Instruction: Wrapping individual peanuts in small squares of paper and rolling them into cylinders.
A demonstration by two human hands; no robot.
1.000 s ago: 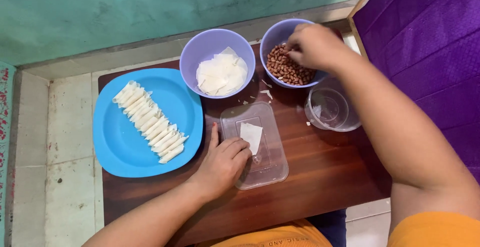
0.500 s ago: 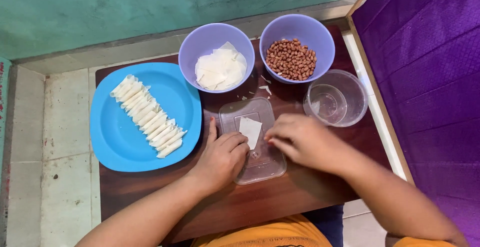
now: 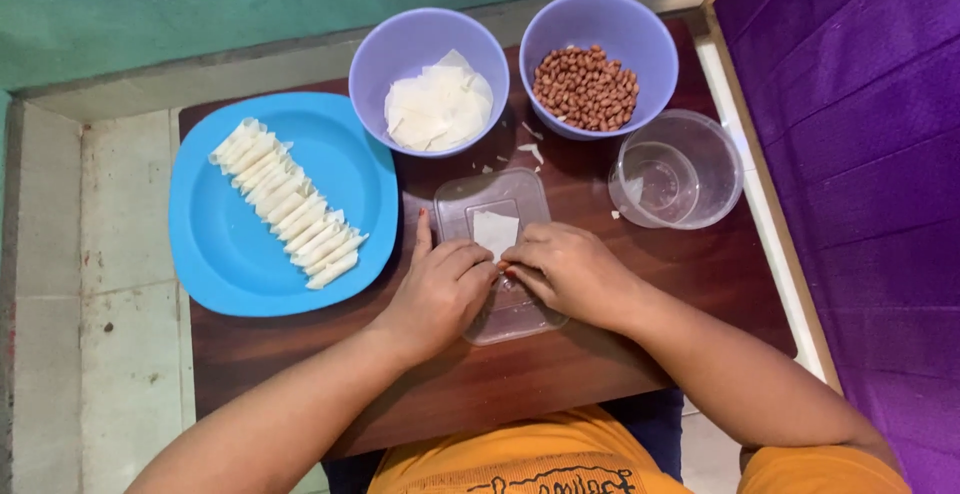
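Dark brown wood makes up the surface (image 3: 640,354), a low one set against a green wall, and everything on it sits around the clear plastic lid (image 3: 500,254) near its middle. To the left of that lid lies the biggest thing, a blue plate (image 3: 230,264) carrying a slanting row of white rolled wrappers (image 3: 288,204). Beyond the lid, toward the wall, stand two lilac bowls: the left bowl (image 3: 385,49) holds a stack of flat white wrapper sheets (image 3: 438,109), the right bowl (image 3: 600,19) holds brown peanuts (image 3: 586,87). Just right of the lid sits a clear round container (image 3: 690,169) with a smaller clear cup inside it.

Both hands rest on the near half of the lid. The left hand (image 3: 440,289) is curled, its fingers bent down onto the lid. The right hand (image 3: 565,269) meets it, fingers closed and pinching at the near edge of a small white wrapper square (image 3: 495,232) that lies flat on the lid. A few pale crumbs (image 3: 530,139) lie scattered on the wood between the lid and the bowls.
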